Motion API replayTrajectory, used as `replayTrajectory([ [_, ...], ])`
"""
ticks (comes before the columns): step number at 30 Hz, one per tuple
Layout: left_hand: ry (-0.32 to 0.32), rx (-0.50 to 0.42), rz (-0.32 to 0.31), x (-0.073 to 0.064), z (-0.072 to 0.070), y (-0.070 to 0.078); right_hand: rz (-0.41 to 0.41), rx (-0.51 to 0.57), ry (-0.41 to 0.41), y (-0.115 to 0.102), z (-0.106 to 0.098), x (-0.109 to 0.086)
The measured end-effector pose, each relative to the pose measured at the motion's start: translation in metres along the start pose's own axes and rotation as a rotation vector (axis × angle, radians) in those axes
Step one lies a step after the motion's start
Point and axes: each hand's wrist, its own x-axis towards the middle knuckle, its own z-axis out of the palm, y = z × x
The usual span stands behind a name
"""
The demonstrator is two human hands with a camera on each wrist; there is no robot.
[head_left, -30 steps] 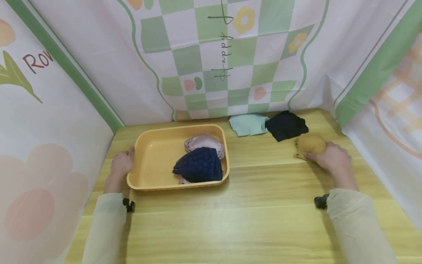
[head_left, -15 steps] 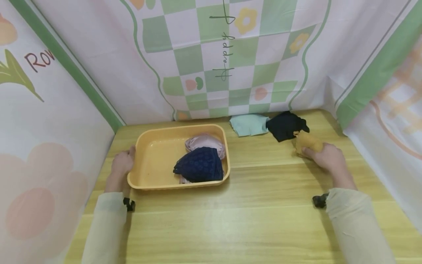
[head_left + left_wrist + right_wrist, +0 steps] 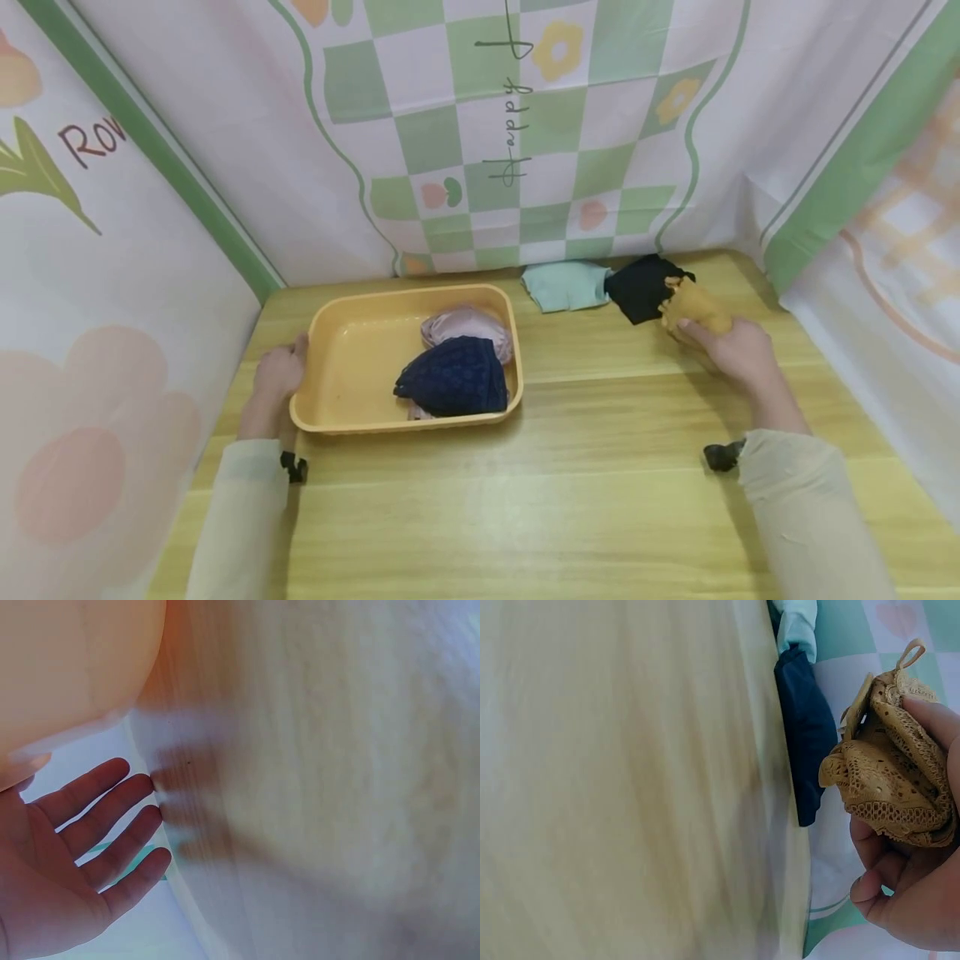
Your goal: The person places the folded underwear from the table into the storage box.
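Note:
My right hand (image 3: pixel 738 350) holds a folded mustard lace bra (image 3: pixel 699 308) above the table, thumb on one side and fingers on the other. In the right wrist view, the bra (image 3: pixel 892 769) shows openwork lace and a small strap loop at its top. My left hand (image 3: pixel 279 371) is at the left end of a yellow plastic tray (image 3: pixel 341 429). In the left wrist view, the left hand's fingers (image 3: pixel 112 806) are spread and fairly straight, with the thumb at the tray's edge. Inside the tray's right part, a navy lace bra (image 3: pixel 453 375) overlaps a pink satin one (image 3: pixel 461 321).
Along the table's back edge lie a folded mint-green cloth garment (image 3: pixel 566 285) and a black folded garment (image 3: pixel 639 287), side by side. A printed curtain (image 3: pixel 487 167) hangs behind the wooden table (image 3: pixel 525 500), with more fabric at both sides.
My right hand has moved slightly left and back with the mustard bra, lifting and tilting it in front of the black garment. The left hand and the tray stay in place.

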Motion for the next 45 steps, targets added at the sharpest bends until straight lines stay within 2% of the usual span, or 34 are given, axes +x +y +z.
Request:
replayTrajectory([
  [10,-0.023,-0.020,-0.034,-0.001,0.000,0.002,0.001,0.059,-0.046,-0.022,-0.002,-0.006],
  [17,-0.033,-0.018,-0.040,-0.002,-0.001,0.003,-0.027,0.078,-0.040,-0.039,0.000,-0.008],
  [34,-0.042,-0.015,-0.042,-0.002,-0.001,0.003,-0.100,0.176,-0.011,-0.070,0.021,-0.008],
  [45,-0.046,-0.013,-0.039,-0.002,-0.002,0.003,-0.162,0.219,-0.028,-0.094,0.030,-0.014],
])
